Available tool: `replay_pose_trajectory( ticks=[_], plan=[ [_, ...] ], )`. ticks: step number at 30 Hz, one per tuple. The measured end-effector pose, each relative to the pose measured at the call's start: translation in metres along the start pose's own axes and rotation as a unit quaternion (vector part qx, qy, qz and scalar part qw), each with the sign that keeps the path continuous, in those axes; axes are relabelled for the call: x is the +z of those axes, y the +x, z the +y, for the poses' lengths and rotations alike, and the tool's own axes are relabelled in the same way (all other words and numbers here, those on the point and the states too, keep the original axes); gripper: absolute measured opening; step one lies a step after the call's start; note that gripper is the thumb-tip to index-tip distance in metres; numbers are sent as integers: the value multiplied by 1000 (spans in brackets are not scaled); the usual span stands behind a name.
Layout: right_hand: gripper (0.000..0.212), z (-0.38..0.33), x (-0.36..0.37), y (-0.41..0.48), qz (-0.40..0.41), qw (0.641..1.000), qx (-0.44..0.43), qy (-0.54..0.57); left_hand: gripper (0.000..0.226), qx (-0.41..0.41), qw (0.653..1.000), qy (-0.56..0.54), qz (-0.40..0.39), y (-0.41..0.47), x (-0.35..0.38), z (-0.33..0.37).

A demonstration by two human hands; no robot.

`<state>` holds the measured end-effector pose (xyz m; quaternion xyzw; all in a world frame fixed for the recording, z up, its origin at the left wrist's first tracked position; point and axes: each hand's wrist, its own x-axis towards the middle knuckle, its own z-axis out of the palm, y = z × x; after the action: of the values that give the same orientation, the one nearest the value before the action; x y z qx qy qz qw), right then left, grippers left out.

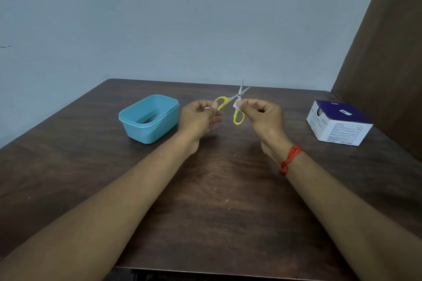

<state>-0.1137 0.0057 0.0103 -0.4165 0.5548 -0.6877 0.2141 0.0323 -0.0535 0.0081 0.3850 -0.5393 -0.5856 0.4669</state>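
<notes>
Two bare forearms (109, 207) reach from 6 o'clock over a dark wooden table (217, 201). Above its middle, both hands hold yellow-handled scissors (238, 93) clear of the surface.

The left hand (198, 118) has its fingers curled and pinches one handle loop. The right hand (262, 114), also curled, pinches a small white pad (236, 104) against the scissors just below the pivot. The second loop hangs beneath it. The blades stand apart, tips toward 12 and 1 o'clock. A red thread (291, 158) circles the right wrist.

At 9 o'clock of the hands, near the left one, sits an open blue tub (146, 132) with something dark inside, too dim to identify. At 3 o'clock, well apart, stands a white and purple box (338, 125).

Bare tabletop lies between the forearms and toward the near edge at 6 o'clock. The far edge meets a pale blue wall (182, 18), and a brown curtain (388, 52) hangs at 2 o'clock.
</notes>
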Motion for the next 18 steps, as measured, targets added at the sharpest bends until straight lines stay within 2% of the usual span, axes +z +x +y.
replay_pose_trajectory(
  ticks=[2, 4, 6, 9, 13, 14, 16, 18],
  plan=[
    [8, 0, -2, 1, -1, 1000, -11, -12, 7, 20, 997, 64, -28, -2, 0, -5],
    [8, 1, -3, 1, 1, 998, -34, -53, 8, 75, 984, 155, -44, -2, -2, -7],
    [11, 0, -5, 3, 6, 992, -67, -111, 25, 113, 971, 201, -58, 0, -3, -6],
    [17, -2, -11, 9, -7, 980, -103, -169, 36, 141, 968, 190, -84, 1, 0, -1],
    [1, -1, -11, 7, -73, 942, -159, -288, 24, 193, 961, 191, -45, 5, -1, 4],
    [3, -1, -11, 6, -86, 930, -176, -311, 20, 201, 958, 199, -45, 6, -1, 4],
    [4, -3, -10, 4, -97, 918, -201, -326, 14, 219, 949, 224, -46, 7, -3, 4],
    [3, -5, -10, 4, -103, 915, -219, -323, 18, 216, 949, 227, -30, 8, -6, 5]
  ],
)
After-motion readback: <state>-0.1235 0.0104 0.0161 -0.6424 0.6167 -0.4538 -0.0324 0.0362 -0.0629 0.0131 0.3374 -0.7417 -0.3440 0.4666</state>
